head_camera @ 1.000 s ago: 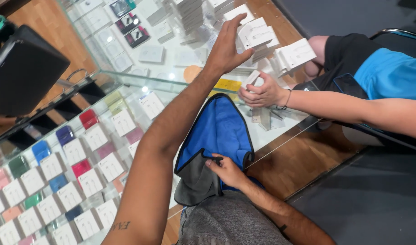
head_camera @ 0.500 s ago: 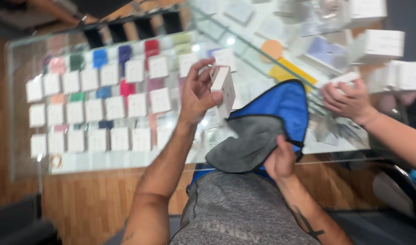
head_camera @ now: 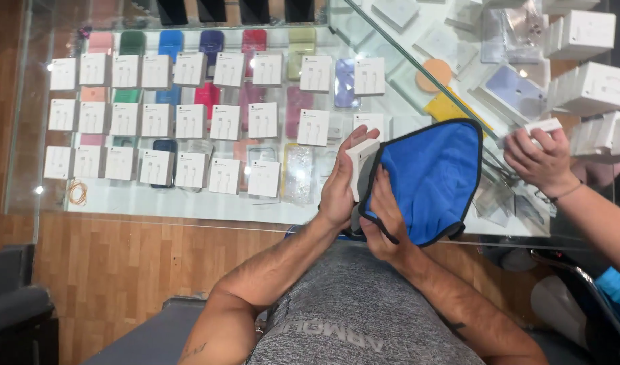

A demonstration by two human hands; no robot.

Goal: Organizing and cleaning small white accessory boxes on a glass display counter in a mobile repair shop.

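My left hand (head_camera: 338, 191) holds a small white box (head_camera: 359, 160) upright above the near edge of the glass counter (head_camera: 188, 203). My right hand (head_camera: 384, 217) grips a blue cloth (head_camera: 435, 179) with a dark trim and grey underside, and presses a fold of it against the side of the box. Most of the cloth lies spread on the glass to the right of my hands.
Under the glass lie rows of small white boxes (head_camera: 192, 122) and coloured cases (head_camera: 208, 47). Another person's hand (head_camera: 540, 161) at the right holds a white box beside stacks of white boxes (head_camera: 590, 88). An orange rubber band (head_camera: 77, 192) lies at the left. Wooden floor is below.
My left hand picked a white box from the far part of the counter and brought it close to my body. My right hand lifted the cloth against it. The view swung left.
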